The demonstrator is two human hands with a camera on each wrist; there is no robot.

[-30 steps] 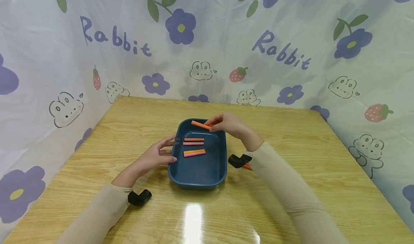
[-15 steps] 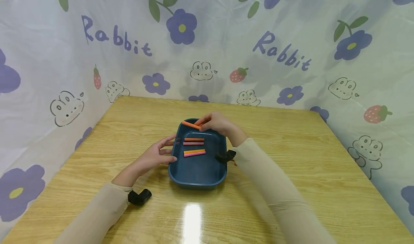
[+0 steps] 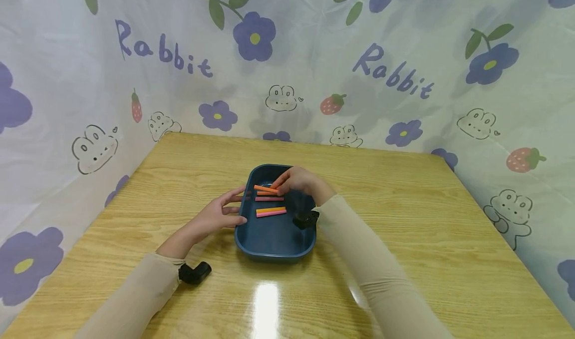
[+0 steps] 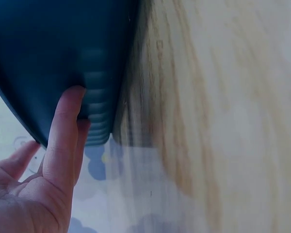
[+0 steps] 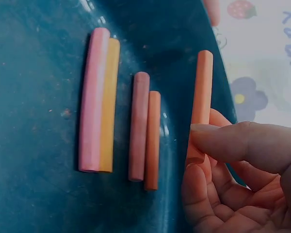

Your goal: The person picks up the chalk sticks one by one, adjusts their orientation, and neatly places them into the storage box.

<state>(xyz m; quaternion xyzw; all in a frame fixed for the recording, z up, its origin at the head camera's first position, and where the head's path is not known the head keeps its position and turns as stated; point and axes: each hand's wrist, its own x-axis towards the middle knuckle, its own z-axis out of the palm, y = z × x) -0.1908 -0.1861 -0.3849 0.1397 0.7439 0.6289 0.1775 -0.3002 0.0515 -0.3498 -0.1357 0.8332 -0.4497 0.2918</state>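
My right hand (image 3: 300, 180) pinches an orange chalk stick (image 5: 202, 97) between thumb and fingers, low inside a dark blue bin (image 3: 274, 241). Beside the held stick lie an orange chalk (image 5: 153, 141) and a dusky pink chalk (image 5: 139, 126), side by side on the bin's floor. A pink chalk (image 5: 93, 102) and a yellow chalk (image 5: 110, 107) form a second pair, nearer the middle. At the bin's left side, my left hand (image 3: 218, 214) has its fingers spread and nearly straight. In the left wrist view its fingertips (image 4: 73, 97) touch the bin's outer wall.
The bin stands on a wooden table (image 3: 188, 159). A white cloth (image 3: 305, 54) with flowers, rabbits and lettering hangs behind and along both sides. Each wrist carries a black camera mount (image 3: 195, 273); the right one overlaps the bin in the head view.
My right hand has carried the orange chalk left, then down towards the far pair. Orange chalk on the table right of the bin is now hidden by the arm. The left hand stays put.
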